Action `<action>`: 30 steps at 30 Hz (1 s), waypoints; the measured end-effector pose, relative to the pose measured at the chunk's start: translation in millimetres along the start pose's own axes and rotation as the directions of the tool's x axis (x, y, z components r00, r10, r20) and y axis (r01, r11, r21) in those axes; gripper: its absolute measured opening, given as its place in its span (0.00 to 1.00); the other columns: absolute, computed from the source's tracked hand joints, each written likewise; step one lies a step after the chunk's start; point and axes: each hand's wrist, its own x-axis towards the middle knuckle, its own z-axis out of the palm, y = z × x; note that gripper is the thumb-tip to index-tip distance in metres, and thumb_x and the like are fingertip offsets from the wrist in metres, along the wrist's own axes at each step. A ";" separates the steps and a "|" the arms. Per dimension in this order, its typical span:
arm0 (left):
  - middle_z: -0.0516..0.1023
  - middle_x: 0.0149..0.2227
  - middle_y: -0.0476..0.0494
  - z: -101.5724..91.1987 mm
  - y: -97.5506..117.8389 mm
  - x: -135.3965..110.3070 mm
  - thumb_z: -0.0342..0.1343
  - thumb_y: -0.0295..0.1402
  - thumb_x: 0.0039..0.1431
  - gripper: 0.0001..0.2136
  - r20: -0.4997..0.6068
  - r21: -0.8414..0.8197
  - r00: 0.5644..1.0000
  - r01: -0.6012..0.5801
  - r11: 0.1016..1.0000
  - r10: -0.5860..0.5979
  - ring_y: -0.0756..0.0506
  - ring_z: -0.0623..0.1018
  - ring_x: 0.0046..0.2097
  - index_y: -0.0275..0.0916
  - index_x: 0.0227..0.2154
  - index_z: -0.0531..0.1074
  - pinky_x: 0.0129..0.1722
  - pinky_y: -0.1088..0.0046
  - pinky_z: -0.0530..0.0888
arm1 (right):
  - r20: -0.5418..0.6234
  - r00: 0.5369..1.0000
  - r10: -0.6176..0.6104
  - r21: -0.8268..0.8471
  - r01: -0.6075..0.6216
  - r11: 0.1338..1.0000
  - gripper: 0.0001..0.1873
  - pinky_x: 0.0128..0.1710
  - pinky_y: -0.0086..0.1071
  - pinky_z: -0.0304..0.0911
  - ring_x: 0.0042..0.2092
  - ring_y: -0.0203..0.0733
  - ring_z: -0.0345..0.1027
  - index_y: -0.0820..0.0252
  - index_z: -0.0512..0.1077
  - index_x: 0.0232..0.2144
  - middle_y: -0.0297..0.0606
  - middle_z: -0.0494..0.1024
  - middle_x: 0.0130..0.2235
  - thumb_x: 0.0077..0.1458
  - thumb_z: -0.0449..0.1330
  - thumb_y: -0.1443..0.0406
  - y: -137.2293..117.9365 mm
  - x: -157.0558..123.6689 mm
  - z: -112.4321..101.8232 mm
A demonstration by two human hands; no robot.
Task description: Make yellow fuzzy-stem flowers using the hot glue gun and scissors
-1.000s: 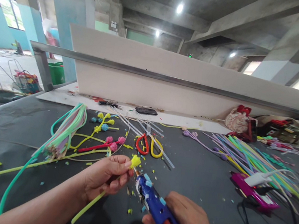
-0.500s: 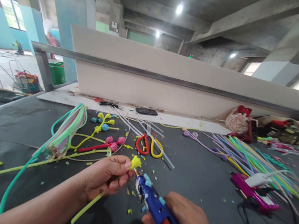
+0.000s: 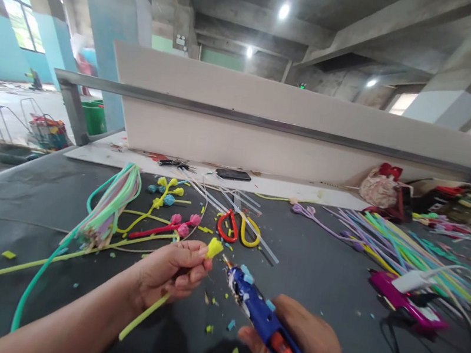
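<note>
My left hand is closed around a yellow-green fuzzy stem, a pipe-cleaner-like strip, with a bright yellow tuft pinched at its upper end. In my right hand is a blue glue gun, its nozzle pointing up and left toward the tuft, a small gap apart from it. Bits of blue and white stuff cling to the gun's front. Beyond my hands lie scissors with one red and one yellow handle, a pink-budded red stem and a yellow stem with yellow and blue buds.
Bundled pastel strips lie at left, and more loose strips at right. Clear glue sticks sit by the scissors. A magenta power strip with a white plug and cables is at right. A black phone rests against the back.
The glue gun has drawn back down and right, so its nozzle is now apart from the yellow tuft. My left hand keeps its hold, and the view has shifted slightly.
</note>
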 end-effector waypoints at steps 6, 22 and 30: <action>0.65 0.17 0.51 0.4 -3.0 2.4 0.55 0.28 0.55 0.06 0.002 0.022 1.000 0.011 1.000 -0.011 0.60 0.54 0.13 0.31 0.25 0.70 0.09 0.87 0.49 | 0.030 0.999 -0.032 0.043 0.031 0.999 0.14 0.20 0.25 0.56 0.21 0.33 0.65 0.57 0.64 0.21 0.31 0.70 0.21 0.51 0.60 0.58 -3.0 1.2 3.8; 0.66 0.16 0.53 4.2 -11.3 5.0 0.58 0.37 0.53 0.11 -0.197 0.277 0.976 -0.031 0.960 0.089 0.59 0.57 0.12 0.33 0.24 0.69 0.10 0.86 0.49 | 0.010 0.995 0.097 0.037 -0.097 0.995 0.14 0.23 0.27 0.61 0.22 0.36 0.66 0.56 0.65 0.22 0.32 0.70 0.21 0.54 0.57 0.55 -6.2 5.7 -1.4; 0.67 0.17 0.53 6.6 -10.6 5.2 0.61 0.41 0.50 0.13 -0.229 0.361 0.965 -0.040 0.932 0.130 0.59 0.59 0.13 0.34 0.23 0.68 0.10 0.86 0.50 | 0.035 0.999 0.014 0.061 -0.016 0.998 0.15 0.20 0.24 0.55 0.20 0.31 0.62 0.57 0.61 0.20 0.29 0.67 0.19 0.51 0.60 0.58 -3.2 5.1 7.8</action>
